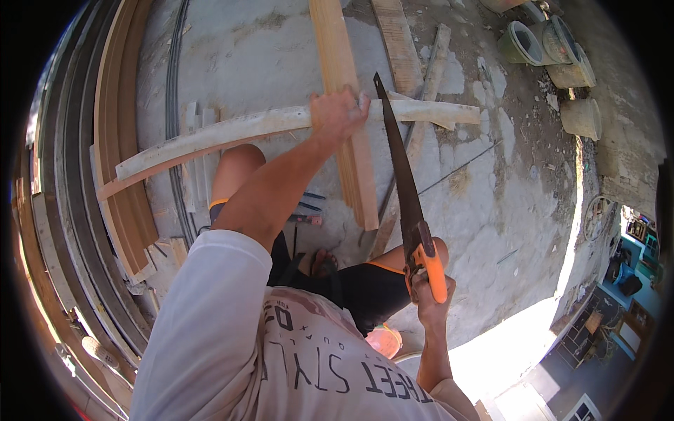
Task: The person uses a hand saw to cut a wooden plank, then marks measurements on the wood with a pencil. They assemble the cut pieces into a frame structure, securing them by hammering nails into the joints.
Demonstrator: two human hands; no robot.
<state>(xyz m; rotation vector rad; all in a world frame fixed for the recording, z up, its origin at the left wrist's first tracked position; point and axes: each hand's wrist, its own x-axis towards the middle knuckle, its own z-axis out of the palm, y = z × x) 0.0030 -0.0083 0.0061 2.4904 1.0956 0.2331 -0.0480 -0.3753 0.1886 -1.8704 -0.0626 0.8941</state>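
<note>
My right hand is closed around the orange handle of a handsaw. Its long dark blade points away from me and crosses over a whitish wooden batten, just right of my left hand; I cannot tell whether the teeth touch the wood. My left hand grips the batten from above, where it lies across a pale wooden plank. The batten runs from left to right in front of my knees, and a thinner reddish strip shows along its lower edge at the left.
Long boards and dark metal bars line the left side. Several buckets stand at the far right. More wood pieces lie beyond the batten on the rough concrete floor. An orange-pink container sits beside my right leg.
</note>
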